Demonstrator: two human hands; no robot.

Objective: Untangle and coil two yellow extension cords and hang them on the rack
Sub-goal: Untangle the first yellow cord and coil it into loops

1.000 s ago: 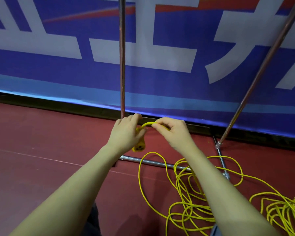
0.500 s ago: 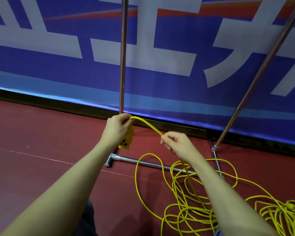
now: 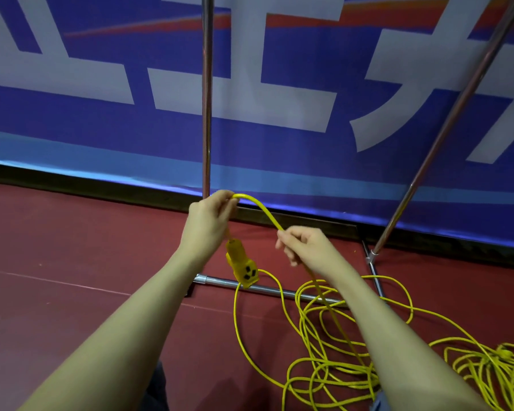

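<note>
So, biggest thing first: blue banner (image 3: 101, 137) behind the rack (image 3: 207, 99), red floor (image 3: 57, 247) under it w/ the yellow cords (image 3: 324, 336) piled loose at right. I've got my left hand (image 3: 207, 225) pinched on the cord just above the dangling socket end (image 3: 242, 266), right hand (image 3: 306, 246) loosely closed round the same cord. Looks like the start of coil no. 1. Next I'd prob feed slack thru the right and lay a loop into the left.

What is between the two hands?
A short arch of yellow cord runs from the left hand to the right hand, seen in the head view.
</note>
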